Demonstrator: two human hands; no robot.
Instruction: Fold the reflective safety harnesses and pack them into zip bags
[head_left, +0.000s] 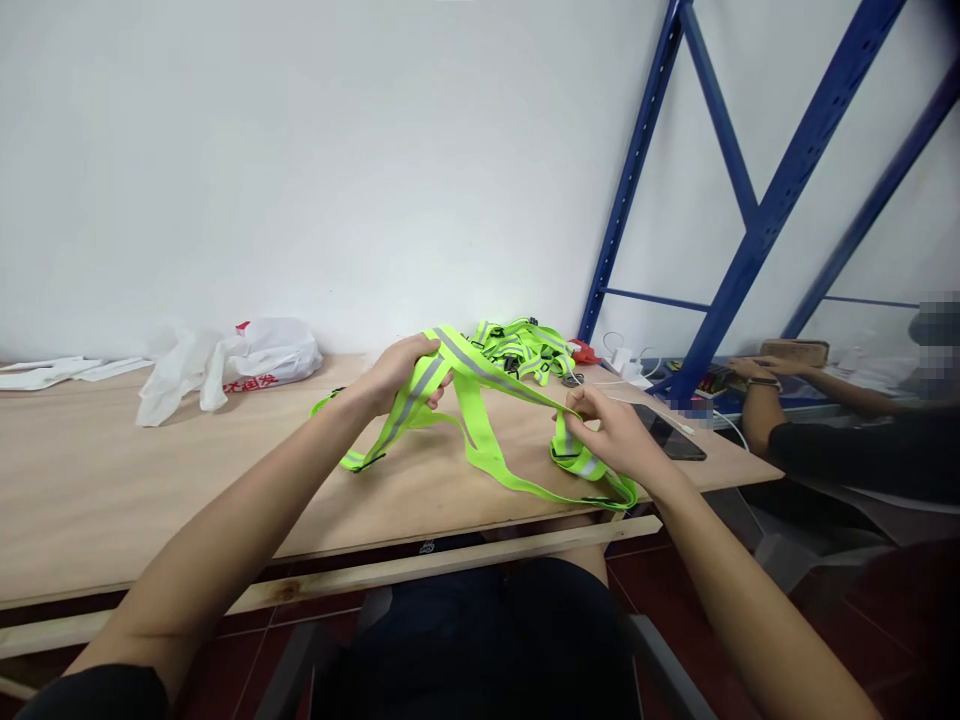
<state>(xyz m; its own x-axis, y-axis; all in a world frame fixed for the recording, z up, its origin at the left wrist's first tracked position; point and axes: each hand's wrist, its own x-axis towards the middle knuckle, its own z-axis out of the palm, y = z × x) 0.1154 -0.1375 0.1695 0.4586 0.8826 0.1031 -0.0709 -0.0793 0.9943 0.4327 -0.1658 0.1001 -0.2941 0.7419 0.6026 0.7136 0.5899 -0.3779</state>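
Observation:
A neon yellow-green reflective harness [484,440] with grey stripes is stretched between my hands, raised off the wooden table. My left hand [405,375] is closed around the point where its straps meet. At the other side, my right hand [604,425] pinches a strap between thumb and fingers, and a loop of it hangs down below. The lower straps, with black sliders, droop onto the tabletop. Behind the harness lies a tangled heap of similar reflective straps [525,345] with black buckles.
White plastic bags [274,350] lie at the back left near flat white pieces [67,372]. To the right are a dark phone [667,432], white cables and a blue metal rack [757,230]. Beyond it a co-worker's arm [765,410] with a wristwatch rests at another surface.

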